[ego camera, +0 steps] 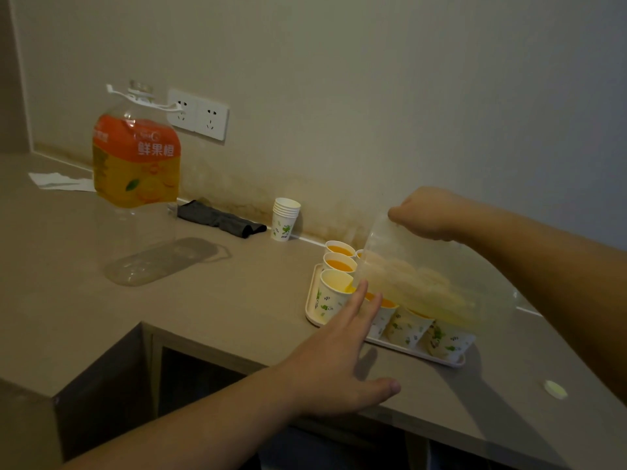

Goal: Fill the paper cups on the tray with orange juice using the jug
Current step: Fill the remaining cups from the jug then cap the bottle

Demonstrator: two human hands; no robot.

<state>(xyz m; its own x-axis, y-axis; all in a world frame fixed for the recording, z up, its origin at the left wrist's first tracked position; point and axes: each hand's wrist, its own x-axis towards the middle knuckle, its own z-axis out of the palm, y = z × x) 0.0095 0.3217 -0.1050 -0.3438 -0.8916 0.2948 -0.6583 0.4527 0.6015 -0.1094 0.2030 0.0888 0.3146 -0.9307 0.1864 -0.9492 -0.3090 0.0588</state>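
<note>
Gripping the tipped jug (pixel 424 283) with your right hand (pixel 420 215), you pour into a tray (pixel 310 300) cup (pixel 334 295) near the table's front edge, left hand (pixel 339 361) fingers (pixel 359 296) straight, holding nothing.

One head-worn view looks forward and down, close over the counter (pixel 237 300).

Open desk (pixel 237 300) surface lies between the big bottle (pixel 135 184) and the tray (pixel 310 307). The tilted jug (pixel 424 276) overhangs the tray's cups (blocking approach from above); the cup stack (pixel 285 218) and dark cloth (pixel 220 220) line the wall.
</note>
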